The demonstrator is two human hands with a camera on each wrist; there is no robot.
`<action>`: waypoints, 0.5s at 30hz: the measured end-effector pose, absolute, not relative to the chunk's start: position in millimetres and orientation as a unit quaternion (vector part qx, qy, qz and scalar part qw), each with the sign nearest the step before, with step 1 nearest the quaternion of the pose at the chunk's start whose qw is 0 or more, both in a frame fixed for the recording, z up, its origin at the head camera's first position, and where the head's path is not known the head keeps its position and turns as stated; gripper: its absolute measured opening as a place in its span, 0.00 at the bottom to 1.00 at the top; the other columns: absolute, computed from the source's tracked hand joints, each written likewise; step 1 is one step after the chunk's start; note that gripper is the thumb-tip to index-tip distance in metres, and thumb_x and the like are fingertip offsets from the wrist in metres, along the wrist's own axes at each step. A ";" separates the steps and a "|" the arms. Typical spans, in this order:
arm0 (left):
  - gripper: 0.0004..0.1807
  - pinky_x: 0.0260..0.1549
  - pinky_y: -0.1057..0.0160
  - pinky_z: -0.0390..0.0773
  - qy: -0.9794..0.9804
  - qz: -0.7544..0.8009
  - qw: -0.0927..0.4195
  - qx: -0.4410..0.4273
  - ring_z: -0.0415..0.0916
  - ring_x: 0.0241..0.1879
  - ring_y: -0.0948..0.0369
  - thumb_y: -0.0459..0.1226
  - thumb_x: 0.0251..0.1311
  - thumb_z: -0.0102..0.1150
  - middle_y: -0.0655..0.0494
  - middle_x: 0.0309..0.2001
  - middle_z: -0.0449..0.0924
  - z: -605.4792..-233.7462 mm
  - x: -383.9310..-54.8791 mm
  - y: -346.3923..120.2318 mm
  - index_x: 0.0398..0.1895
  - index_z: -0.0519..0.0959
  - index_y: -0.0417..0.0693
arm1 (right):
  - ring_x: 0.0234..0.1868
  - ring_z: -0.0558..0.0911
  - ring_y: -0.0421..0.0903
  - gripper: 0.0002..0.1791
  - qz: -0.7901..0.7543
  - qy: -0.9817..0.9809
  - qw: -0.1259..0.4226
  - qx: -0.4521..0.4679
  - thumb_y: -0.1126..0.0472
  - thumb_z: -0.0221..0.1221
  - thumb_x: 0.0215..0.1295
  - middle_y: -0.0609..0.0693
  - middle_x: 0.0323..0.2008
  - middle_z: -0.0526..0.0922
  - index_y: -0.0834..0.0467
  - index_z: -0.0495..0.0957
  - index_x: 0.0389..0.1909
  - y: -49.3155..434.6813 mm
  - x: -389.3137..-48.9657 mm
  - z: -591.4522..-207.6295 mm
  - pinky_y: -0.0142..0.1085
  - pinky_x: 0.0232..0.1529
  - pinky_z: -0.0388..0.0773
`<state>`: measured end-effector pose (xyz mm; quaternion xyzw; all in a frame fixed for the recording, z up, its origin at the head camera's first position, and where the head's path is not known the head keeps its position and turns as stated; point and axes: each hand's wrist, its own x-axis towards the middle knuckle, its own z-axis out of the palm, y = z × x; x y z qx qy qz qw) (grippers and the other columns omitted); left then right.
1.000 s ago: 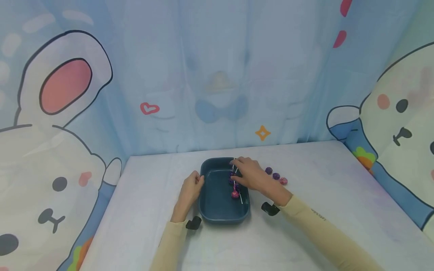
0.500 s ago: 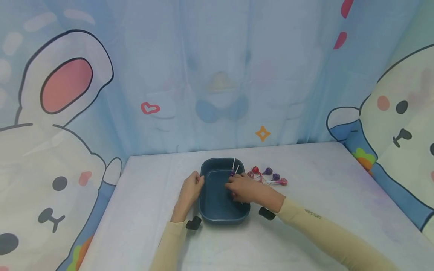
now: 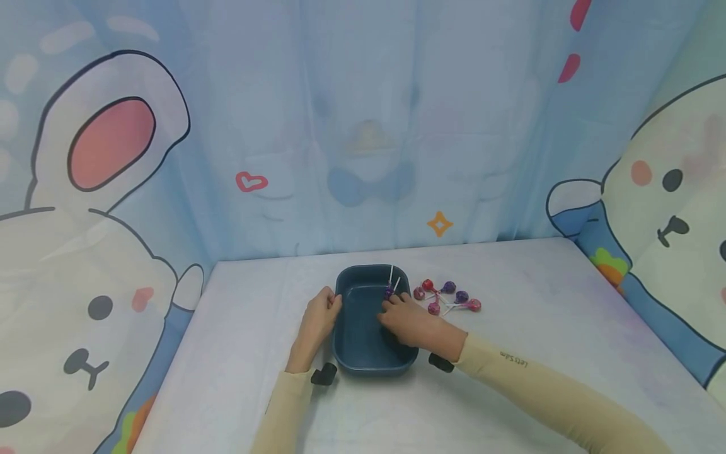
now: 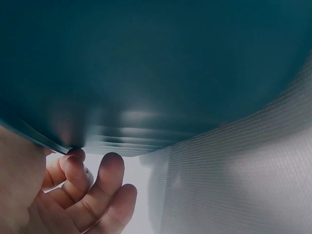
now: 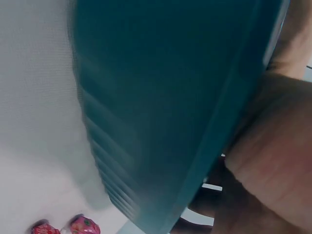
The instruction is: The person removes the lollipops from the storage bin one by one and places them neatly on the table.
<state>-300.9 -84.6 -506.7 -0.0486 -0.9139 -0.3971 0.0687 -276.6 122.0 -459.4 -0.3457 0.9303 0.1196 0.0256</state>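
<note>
Lollipops (image 3: 449, 287) with round heads in shiny red, pink and purple wrappers and thin white sticks lie in a loose cluster — six heads in the head view — on the white cloth-covered table (image 3: 255, 302), just to the right of a dark teal, glossy rectangular tray (image 3: 363, 350) with rounded corners. More lie inside: a purple-wrapped lollipop (image 3: 389, 291) shows near the tray's far right corner, with two white sticks (image 3: 391, 275) pointing away from the person. The left hand (image 3: 316, 318) grips the tray's left rim, a fingertip set against the edge in the left wrist view, while other fingers bend loosely below, beside the ribbed outer wall. The right hand (image 3: 414, 321) reaches over the right rim, its bent fingers down inside the tray close to the purple head; its fingertips are hidden, so I cannot tell whether it grasps anything. From the right wrist, the tray's outer wall fills the middle, with two pinkish wrapped heads (image 5: 84, 225) at the lower left. Both arms wear pale yellow sleeves (image 3: 544, 381), the right one lettered — and a black wrist device (image 3: 324, 374) sits at each cuff. Behind hangs a light blue curtain (image 3: 482, 94) printed with white cartoon rabbits (image 3: 51, 271).
</note>
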 end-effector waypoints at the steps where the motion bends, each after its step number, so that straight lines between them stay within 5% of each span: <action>1: 0.13 0.17 0.66 0.63 -0.914 -0.397 0.068 -0.048 0.62 0.17 0.64 0.45 0.66 0.46 0.58 0.19 0.65 -506.7 -300.8 -84.4 0.26 0.66 0.49 | 0.48 0.74 0.50 0.17 0.121 0.930 0.024 -0.345 0.57 0.64 0.54 0.52 0.45 0.79 0.51 0.78 0.47 122.0 -277.1 -460.3 0.45 0.47 0.68; 15: 0.13 0.16 0.67 0.63 -0.914 -0.396 0.071 -0.052 0.62 0.17 0.64 0.44 0.66 0.46 0.58 0.18 0.65 -504.2 -300.5 -83.1 0.26 0.66 0.48 | 0.49 0.74 0.52 0.16 0.126 0.932 0.010 -0.339 0.57 0.63 0.55 0.53 0.47 0.79 0.51 0.78 0.46 124.8 -281.4 -465.2 0.46 0.47 0.69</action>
